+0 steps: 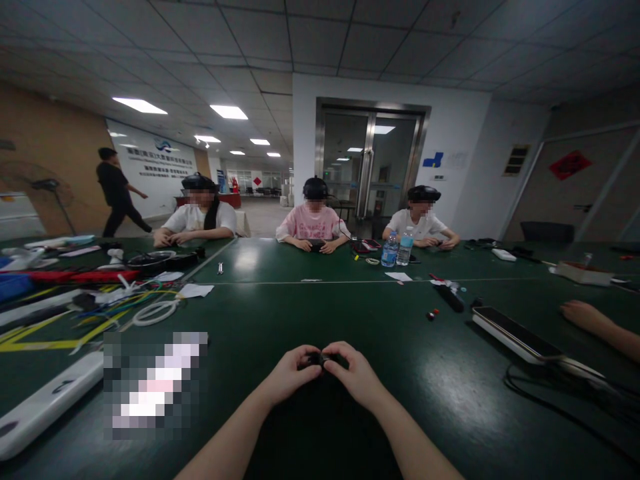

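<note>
Close in front of me, my left hand and my right hand meet above the dark green table. Fingers and thumbs of both are pinched around a small black object, which sits between the fingertips. Most of it is covered by the fingers, and its kind cannot be made out. Both forearms come in from the bottom edge.
On the left lie a white elongated case, a coiled white cable and tangled wires. A phone on a white block is at right, near another person's arm. Two water bottles stand ahead; three people in headsets sit opposite.
</note>
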### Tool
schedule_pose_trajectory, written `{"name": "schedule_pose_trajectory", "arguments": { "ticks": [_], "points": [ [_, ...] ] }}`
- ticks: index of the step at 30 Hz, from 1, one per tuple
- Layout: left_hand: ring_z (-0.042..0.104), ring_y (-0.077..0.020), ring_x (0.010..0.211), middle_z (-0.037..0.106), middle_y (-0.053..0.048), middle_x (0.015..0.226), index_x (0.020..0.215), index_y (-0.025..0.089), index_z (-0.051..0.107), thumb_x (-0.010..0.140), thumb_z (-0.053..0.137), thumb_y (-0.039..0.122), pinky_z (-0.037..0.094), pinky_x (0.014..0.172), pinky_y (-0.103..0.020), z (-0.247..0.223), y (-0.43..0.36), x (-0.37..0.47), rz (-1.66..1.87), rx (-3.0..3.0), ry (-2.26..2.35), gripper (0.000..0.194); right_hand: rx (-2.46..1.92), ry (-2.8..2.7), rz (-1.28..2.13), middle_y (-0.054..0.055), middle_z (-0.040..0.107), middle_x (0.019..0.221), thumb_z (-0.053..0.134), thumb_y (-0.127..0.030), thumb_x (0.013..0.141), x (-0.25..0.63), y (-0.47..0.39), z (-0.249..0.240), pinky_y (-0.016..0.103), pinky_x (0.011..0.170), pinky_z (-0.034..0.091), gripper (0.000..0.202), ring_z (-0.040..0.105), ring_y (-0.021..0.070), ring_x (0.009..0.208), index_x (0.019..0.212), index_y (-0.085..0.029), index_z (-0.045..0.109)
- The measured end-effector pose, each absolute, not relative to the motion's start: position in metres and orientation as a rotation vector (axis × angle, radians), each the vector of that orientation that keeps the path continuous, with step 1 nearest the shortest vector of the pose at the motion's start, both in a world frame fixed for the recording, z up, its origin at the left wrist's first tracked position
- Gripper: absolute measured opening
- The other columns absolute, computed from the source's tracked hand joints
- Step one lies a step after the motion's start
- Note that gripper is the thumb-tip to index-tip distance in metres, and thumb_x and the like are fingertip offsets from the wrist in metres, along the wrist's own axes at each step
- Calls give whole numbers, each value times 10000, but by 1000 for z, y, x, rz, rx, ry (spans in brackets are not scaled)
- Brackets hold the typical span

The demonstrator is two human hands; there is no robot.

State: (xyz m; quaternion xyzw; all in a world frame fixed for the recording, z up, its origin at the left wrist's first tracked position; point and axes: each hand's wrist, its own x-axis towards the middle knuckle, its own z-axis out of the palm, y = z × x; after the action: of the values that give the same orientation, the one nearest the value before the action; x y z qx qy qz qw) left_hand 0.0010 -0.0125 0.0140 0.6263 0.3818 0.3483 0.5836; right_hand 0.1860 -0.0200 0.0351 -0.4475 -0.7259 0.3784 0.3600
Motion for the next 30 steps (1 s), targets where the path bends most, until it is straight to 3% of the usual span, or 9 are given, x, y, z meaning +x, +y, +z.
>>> {"name": "schedule_pose_trajectory", "arguments": {
  "ticks": [19, 30],
  "points": [
    [596, -191, 873, 635, -47, 887, 1047, 152, 528, 714, 663, 336, 438, 792, -320, 12, -12, 0, 815, 1454, 909, 404, -1059, -1938, 1032, 31, 591, 1050, 572, -272, 763, 193, -18, 30, 348, 926, 391, 160, 541, 191, 1012, 903, -225, 634],
    [596, -187, 839, 639, -28, 829, 969, 175, 541, 681, 679, 455, 413, 804, -317, 11, -10, -2, 968, 1362, 886, 424, -1069, -1801, 1117, 37, 550, 1195, 547, -253, 781, 189, -23, 30, 359, 888, 432, 386, 525, 206, 1071, 1167, -266, 543]
  ]
}}
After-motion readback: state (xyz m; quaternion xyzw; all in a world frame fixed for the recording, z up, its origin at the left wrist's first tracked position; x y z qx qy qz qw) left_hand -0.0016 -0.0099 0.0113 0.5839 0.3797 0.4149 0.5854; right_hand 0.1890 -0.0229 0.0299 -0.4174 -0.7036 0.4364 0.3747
